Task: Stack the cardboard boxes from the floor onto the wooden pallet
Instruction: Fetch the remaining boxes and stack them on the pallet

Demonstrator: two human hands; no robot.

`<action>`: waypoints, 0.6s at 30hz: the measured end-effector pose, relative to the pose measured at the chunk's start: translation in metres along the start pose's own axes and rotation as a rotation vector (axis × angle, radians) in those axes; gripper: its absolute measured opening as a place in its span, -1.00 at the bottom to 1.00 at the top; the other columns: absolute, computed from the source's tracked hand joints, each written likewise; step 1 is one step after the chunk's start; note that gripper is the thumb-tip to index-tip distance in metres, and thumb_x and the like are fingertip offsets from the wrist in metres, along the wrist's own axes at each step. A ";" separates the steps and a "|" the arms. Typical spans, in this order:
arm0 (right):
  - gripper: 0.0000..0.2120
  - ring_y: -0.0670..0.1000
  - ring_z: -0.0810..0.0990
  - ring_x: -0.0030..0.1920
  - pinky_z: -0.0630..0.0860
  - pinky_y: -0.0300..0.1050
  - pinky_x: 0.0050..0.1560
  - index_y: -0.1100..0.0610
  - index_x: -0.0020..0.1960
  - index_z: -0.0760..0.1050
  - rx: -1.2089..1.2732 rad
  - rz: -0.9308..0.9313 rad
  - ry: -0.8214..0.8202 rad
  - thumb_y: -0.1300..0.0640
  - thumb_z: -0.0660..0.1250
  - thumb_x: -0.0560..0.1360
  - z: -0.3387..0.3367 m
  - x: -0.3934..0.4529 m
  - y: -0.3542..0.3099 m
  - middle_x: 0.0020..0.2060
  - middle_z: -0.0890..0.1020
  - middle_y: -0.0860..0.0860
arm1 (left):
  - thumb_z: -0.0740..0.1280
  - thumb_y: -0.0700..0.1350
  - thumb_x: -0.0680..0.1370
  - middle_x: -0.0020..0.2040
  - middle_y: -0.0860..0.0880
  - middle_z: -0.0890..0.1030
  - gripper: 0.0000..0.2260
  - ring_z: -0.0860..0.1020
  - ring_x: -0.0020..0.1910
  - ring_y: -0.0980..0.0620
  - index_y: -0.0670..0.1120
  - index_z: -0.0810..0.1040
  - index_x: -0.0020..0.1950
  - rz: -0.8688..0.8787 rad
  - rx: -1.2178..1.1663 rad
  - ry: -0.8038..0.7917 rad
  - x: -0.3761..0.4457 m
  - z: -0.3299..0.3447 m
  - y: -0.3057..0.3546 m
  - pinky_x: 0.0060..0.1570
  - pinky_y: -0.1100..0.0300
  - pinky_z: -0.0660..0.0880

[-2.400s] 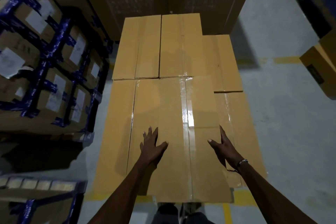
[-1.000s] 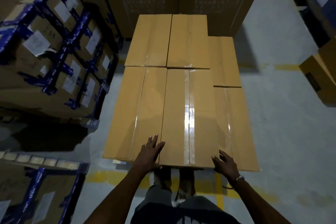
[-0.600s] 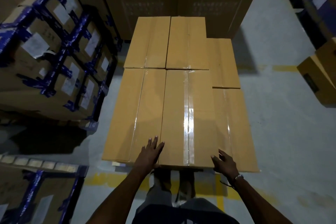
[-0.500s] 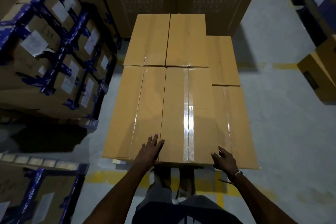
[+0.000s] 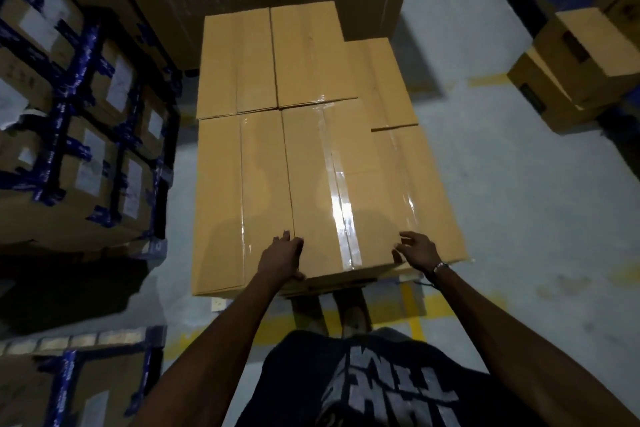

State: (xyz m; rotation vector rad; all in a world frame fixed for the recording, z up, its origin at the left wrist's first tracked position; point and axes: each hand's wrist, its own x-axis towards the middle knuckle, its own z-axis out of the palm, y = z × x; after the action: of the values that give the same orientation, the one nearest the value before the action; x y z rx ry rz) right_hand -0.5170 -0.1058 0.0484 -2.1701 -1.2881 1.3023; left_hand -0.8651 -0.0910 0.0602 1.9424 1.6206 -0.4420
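We stand at the near end of a stack of long tan cardboard boxes (image 5: 311, 149) with clear tape down their seams. The nearest upper one, a long tan box with a glossy tape strip (image 5: 341, 191), lies flat on the layer, its near end just proud of the edge in front of us. The wooden pallet (image 5: 218, 303) barely shows under the stack, only a pale corner.

Our left hand (image 5: 281, 258) rests on the box's near left corner, fingers laid over the top and thumb down on the end face; we judge it a loose steadying hold, not a clamp. Our right hand (image 5: 415, 251) hovers at the near right corner with fingers spread and half-curled, holding nothing.

The box looks stiff and square, likely bulky and moderately heavy, and the tape is slick under the palm. The safest grip, we think, is at the two near corners or along the bare long edges, pushing flat so it slides flush against its neighbours.

More taped boxes with blue straps (image 5: 86, 121) stand to our left.
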 end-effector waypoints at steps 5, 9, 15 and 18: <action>-0.72 0.15 0.68 0.15 0.55 0.12 0.26 0.12 0.23 0.65 0.137 0.044 0.105 0.13 0.49 0.53 -0.008 -0.029 0.011 0.09 0.72 0.14 | 0.53 0.20 0.48 0.34 -0.06 0.57 -0.34 0.53 0.29 -0.08 -0.02 0.45 0.50 0.029 -0.224 0.147 -0.004 -0.013 0.013 0.14 0.03 0.53; -0.75 0.20 0.70 0.10 0.58 0.22 0.22 0.21 0.21 0.65 0.327 0.046 0.229 0.20 0.47 0.55 -0.015 -0.060 0.025 0.08 0.71 0.20 | 0.51 0.11 0.54 0.17 -0.02 0.67 -0.59 0.66 0.10 0.00 -0.11 0.64 0.27 0.053 -0.648 0.267 -0.006 -0.020 0.043 0.11 0.04 0.62; -0.79 0.09 0.67 0.14 0.63 0.19 0.11 0.15 0.22 0.66 0.588 0.121 0.372 0.16 0.39 0.61 -0.040 -0.114 0.056 0.11 0.70 0.09 | 0.44 -0.12 0.62 -0.08 -0.06 0.73 -0.89 0.72 -0.22 0.13 -0.14 0.70 0.00 0.179 -0.850 0.196 -0.004 -0.027 0.122 -0.29 0.28 0.61; -0.82 0.08 0.68 0.14 0.65 0.14 0.07 0.09 0.18 0.67 0.672 0.145 0.441 0.13 0.39 0.60 -0.058 -0.133 0.090 0.09 0.72 0.07 | 0.39 -0.06 0.65 -0.11 0.02 0.76 -0.87 0.74 -0.11 0.04 -0.02 0.68 -0.06 0.257 -0.854 0.081 -0.001 -0.022 0.161 -0.02 0.00 0.66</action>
State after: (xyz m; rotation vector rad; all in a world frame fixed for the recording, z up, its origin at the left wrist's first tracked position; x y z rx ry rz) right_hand -0.4458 -0.2539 0.0961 -1.9124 -0.4396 1.0174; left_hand -0.7112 -0.0957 0.1118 1.4636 1.2652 0.3899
